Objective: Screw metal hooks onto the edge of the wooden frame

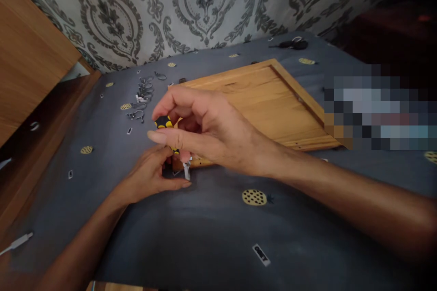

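Observation:
My right hand (211,132) is closed around the black-and-yellow handle of a screwdriver (164,121), held above the near left corner of a wooden panel (252,95) with a raised rim. My left hand (148,175) is below it at that same corner. Between its thumb and fingers is a small silvery metal piece (187,171), right against the panel's edge. My fingers hide the screwdriver's tip and much of the metal piece, so I cannot tell whether they touch.
Several small metal clips (144,88) lie behind my left hand on the dark pineapple-print cloth (211,232). A black-handled tool (297,43) rests at the back right. Wooden furniture (34,54) borders the left, with a white cable plug (22,239) near the front.

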A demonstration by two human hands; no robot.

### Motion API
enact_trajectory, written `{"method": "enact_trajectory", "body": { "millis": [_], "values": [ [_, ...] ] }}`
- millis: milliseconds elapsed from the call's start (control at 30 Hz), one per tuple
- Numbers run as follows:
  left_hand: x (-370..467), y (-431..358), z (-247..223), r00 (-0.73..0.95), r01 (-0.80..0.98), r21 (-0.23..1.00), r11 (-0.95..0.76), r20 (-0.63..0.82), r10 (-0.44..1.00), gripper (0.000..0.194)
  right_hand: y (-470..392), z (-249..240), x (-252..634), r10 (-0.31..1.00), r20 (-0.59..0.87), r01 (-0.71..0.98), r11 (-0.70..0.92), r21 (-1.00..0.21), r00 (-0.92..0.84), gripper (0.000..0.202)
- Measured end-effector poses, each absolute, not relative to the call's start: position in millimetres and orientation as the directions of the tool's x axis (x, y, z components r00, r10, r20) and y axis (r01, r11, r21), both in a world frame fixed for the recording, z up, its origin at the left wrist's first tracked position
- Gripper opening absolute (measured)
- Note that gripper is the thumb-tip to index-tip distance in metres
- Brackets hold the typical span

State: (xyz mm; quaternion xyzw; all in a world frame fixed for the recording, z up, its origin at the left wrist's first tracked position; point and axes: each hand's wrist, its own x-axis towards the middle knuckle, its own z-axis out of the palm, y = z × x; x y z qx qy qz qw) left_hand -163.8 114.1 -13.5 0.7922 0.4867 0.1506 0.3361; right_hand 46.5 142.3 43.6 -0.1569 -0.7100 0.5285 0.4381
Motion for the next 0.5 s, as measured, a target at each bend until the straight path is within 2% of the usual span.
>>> {"method": "enact_trajectory", "body": {
  "millis": [200,400,500],
  "values": [
    [-160.8,112.4,-8.4,0.480,0.662,0.698,-0.274,-0.114,0.870,0.035,144.7,45.0,47.0,0.637,0.494,-0.248,0.439,-0.863,-0.592,0.003],
    [-163.6,112.5,-11.6,0.503,0.643,0.698,-0.316,-0.073,0.861,0.034,144.0,43.6,46.1,0.686,0.432,-0.195,0.398,-0.896,-0.585,0.025],
    [-164.5,112.7,-13.1,0.509,0.638,0.695,-0.331,-0.059,0.859,0.035,143.0,46.6,48.7,0.693,0.400,-0.161,0.385,-0.909,-0.600,0.024]
  ]
}}
